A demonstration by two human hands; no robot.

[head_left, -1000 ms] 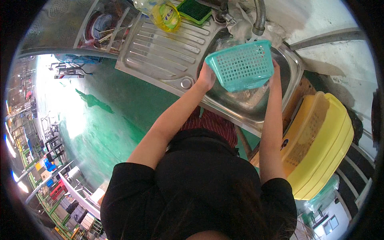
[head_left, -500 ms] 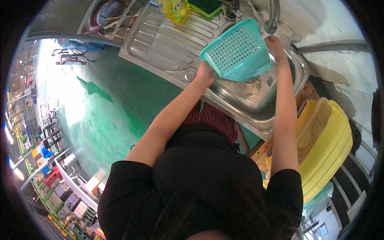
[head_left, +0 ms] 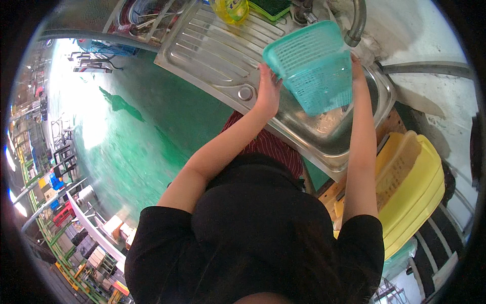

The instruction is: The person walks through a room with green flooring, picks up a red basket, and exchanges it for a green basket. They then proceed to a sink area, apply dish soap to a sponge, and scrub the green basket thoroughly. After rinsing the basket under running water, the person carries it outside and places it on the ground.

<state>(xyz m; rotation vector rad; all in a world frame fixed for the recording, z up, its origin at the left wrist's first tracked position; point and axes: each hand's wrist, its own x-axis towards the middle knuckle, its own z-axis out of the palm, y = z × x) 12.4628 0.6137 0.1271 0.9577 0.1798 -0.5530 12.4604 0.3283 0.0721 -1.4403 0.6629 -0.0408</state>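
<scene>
I hold the basket (head_left: 315, 66) tilted over the sink (head_left: 329, 137), just under the tap (head_left: 356, 23). Left hand (head_left: 267, 91) fingers pinch its rim at 9 o'clock; right hand (head_left: 357, 68) grips at 3, fingers hidden. Judgement: keep it level, clear of the tap. Soap bottle (head_left: 230, 9) and sponge (head_left: 273, 6) at 11; yellow crates (head_left: 415, 187) at 4.
</scene>
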